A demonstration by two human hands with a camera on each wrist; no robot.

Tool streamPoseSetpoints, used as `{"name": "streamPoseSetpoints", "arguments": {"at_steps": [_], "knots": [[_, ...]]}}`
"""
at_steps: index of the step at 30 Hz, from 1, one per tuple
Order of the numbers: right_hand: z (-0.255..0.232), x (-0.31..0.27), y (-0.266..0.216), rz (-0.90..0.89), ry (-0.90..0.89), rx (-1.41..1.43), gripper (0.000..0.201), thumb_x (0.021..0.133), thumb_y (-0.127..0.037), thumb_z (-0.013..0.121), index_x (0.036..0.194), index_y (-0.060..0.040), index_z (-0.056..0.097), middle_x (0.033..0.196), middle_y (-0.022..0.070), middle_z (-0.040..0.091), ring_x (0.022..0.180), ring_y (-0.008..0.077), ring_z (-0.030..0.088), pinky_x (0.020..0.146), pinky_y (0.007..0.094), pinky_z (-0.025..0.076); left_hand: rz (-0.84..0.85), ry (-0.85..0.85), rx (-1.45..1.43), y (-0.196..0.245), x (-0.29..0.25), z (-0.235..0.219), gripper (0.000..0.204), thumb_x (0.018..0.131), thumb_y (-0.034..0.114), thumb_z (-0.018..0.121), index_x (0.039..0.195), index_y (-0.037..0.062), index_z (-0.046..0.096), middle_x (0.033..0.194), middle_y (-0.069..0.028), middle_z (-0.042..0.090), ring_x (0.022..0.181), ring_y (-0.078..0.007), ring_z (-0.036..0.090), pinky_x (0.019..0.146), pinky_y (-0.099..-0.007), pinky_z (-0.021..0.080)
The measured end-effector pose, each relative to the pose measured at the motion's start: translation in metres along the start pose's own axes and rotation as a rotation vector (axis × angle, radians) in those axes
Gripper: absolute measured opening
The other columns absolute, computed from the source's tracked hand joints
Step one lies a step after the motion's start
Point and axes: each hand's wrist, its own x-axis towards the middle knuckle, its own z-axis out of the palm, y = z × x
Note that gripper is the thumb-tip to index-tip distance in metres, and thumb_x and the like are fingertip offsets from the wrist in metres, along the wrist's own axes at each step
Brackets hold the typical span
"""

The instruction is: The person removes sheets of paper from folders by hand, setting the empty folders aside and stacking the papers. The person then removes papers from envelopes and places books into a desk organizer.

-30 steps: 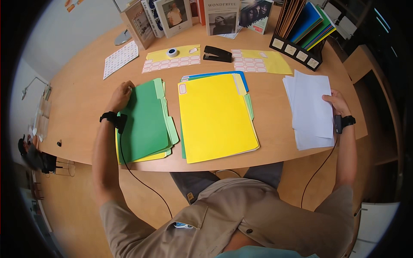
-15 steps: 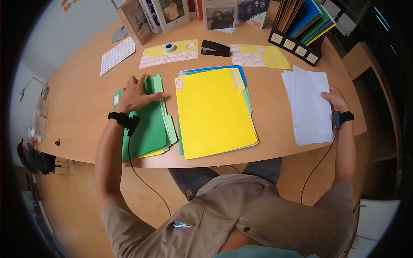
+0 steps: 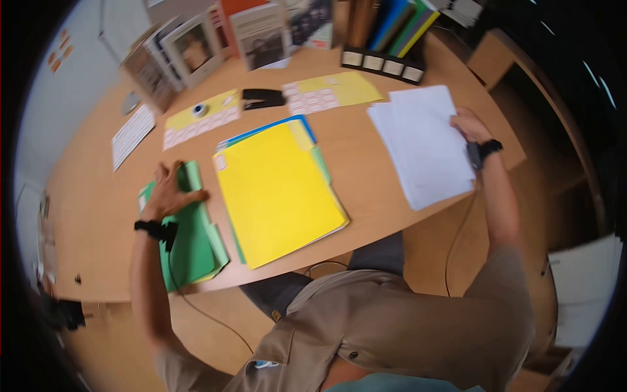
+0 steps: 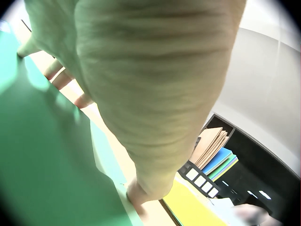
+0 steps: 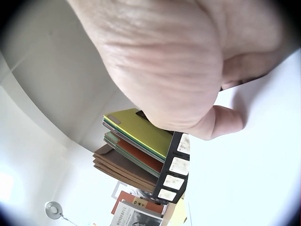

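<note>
Fingers spread, the left hand (image 3: 168, 195) lies over the upper part of a stack of green folders (image 3: 189, 243) at the table's left. In the left wrist view its thumb and fingertips touch down around the edges of the green folder (image 4: 42, 155). The right hand (image 3: 471, 127) grips the right edge of some loose white sheets (image 3: 424, 140), thumb on top; the right wrist view shows that thumb pressed on the white paper (image 5: 249, 155), the other fingers partly hidden. Between the hands lies a stack topped by a yellow folder (image 3: 281, 196), touched by neither.
Behind the folders are a label sheet (image 3: 202, 127) with a tape roll (image 3: 199, 110) on it, a black stapler (image 3: 263, 98) and another label sheet (image 3: 356, 88). Upright books (image 3: 258, 39) and a black file holder (image 3: 382, 64) stand at the back. A white card (image 3: 133, 136) lies far left.
The left hand has moved from the green stack's left edge to spread across its upper part. The head view has turned, shifting the table leftward and tilting it. The right hand still holds the sheets.
</note>
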Motion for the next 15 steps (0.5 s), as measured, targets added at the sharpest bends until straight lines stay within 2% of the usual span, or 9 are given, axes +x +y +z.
{"name": "streamPoseSetpoints", "arguments": {"at_steps": [1, 2, 3, 7, 9, 10, 11, 13, 15], "knots": [[0.009, -0.013, -0.021, 0.005, -0.011, 0.014, 0.019, 0.082, -0.006, 0.062, 0.098, 0.0022, 0.07, 0.077, -0.0002, 0.063, 0.06, 0.0111, 0.054, 0.053, 0.0306, 0.043, 0.006, 0.012, -0.01, -0.002, 0.0, 0.001, 0.126, 0.062, 0.073, 0.088, 0.157, 0.0039, 0.043, 0.141, -0.0323, 0.044, 0.141, -0.0499, 0.043, 0.116, -0.0545, 0.045], [0.015, -0.015, -0.026, -0.006, -0.014, 0.082, 0.02, 0.082, -0.006, 0.062, 0.098, 0.003, 0.07, 0.077, 0.0002, 0.063, 0.06, 0.0114, 0.054, 0.052, 0.03, 0.042, 0.008, 0.006, 0.009, -0.002, 0.001, 0.001, 0.125, 0.062, 0.072, 0.088, 0.158, 0.0048, 0.043, 0.141, -0.0318, 0.044, 0.141, -0.0498, 0.043, 0.117, -0.0551, 0.045], [0.018, -0.017, -0.033, -0.004, 0.002, 0.035, 0.021, 0.082, -0.005, 0.061, 0.1, 0.003, 0.07, 0.076, 0.0008, 0.062, 0.059, 0.012, 0.054, 0.052, 0.0293, 0.041, 0.001, 0.002, 0.03, -0.001, 0.001, 0.0, 0.124, 0.063, 0.071, 0.088, 0.159, 0.0057, 0.043, 0.142, -0.0313, 0.044, 0.141, -0.0496, 0.043, 0.117, -0.0557, 0.045], [0.025, -0.022, -0.038, 0.02, -0.057, -0.057, 0.021, 0.081, -0.004, 0.062, 0.099, 0.0027, 0.07, 0.077, 0.0021, 0.063, 0.059, 0.0126, 0.055, 0.052, 0.0294, 0.042, -0.001, -0.024, 0.032, -0.001, 0.004, -0.011, 0.124, 0.064, 0.068, 0.093, 0.159, 0.0056, 0.043, 0.142, -0.0304, 0.044, 0.14, -0.0491, 0.044, 0.117, -0.0558, 0.046], [0.032, -0.022, -0.038, 0.018, -0.097, -0.095, 0.021, 0.081, -0.004, 0.062, 0.099, 0.003, 0.07, 0.078, 0.0027, 0.063, 0.061, 0.0127, 0.055, 0.054, 0.0297, 0.043, 0.102, 0.135, -0.015, -0.019, 0.021, -0.007, 0.123, 0.065, 0.063, 0.097, 0.16, 0.0055, 0.044, 0.139, -0.0303, 0.046, 0.14, -0.0487, 0.043, 0.113, -0.0559, 0.048], [0.039, -0.026, -0.039, -0.015, -0.062, -0.091, 0.02, 0.081, -0.003, 0.063, 0.098, 0.0035, 0.07, 0.079, 0.0033, 0.064, 0.064, 0.0131, 0.057, 0.057, 0.03, 0.045, 0.124, 0.207, 0.006, -0.006, 0.02, -0.018, 0.114, 0.072, 0.058, 0.097, 0.16, 0.0044, 0.047, 0.138, -0.0281, 0.048, 0.135, -0.0455, 0.049, 0.109, -0.0527, 0.05], [0.044, -0.027, -0.039, -0.045, -0.03, -0.088, 0.019, 0.081, -0.003, 0.063, 0.097, 0.0039, 0.07, 0.08, 0.0038, 0.064, 0.067, 0.0134, 0.058, 0.06, 0.0303, 0.047, 0.115, 0.201, 0.004, 0.009, 0.017, -0.03, 0.114, 0.072, 0.058, 0.097, 0.16, 0.0044, 0.047, 0.138, -0.0281, 0.048, 0.135, -0.0455, 0.049, 0.109, -0.0527, 0.05], [0.047, -0.026, -0.04, -0.036, -0.026, -0.104, 0.02, 0.081, -0.003, 0.064, 0.099, 0.0043, 0.07, 0.082, 0.0047, 0.065, 0.071, 0.014, 0.06, 0.063, 0.0302, 0.048, 0.299, 0.257, -0.168, 0.04, 0.009, -0.052, 0.103, 0.08, 0.054, 0.093, 0.159, 0.0058, 0.049, 0.14, -0.026, 0.05, 0.128, -0.0422, 0.056, 0.107, -0.0497, 0.051], [0.046, -0.026, -0.04, -0.03, -0.017, -0.119, 0.021, 0.082, -0.003, 0.064, 0.1, 0.0048, 0.071, 0.084, 0.0056, 0.066, 0.075, 0.0147, 0.061, 0.067, 0.0302, 0.049, 0.295, 0.212, -0.213, 0.081, -0.007, -0.067, 0.096, 0.083, 0.051, 0.091, 0.159, 0.0076, 0.05, 0.139, -0.0243, 0.051, 0.128, -0.0412, 0.057, 0.108, -0.0489, 0.051]]}}
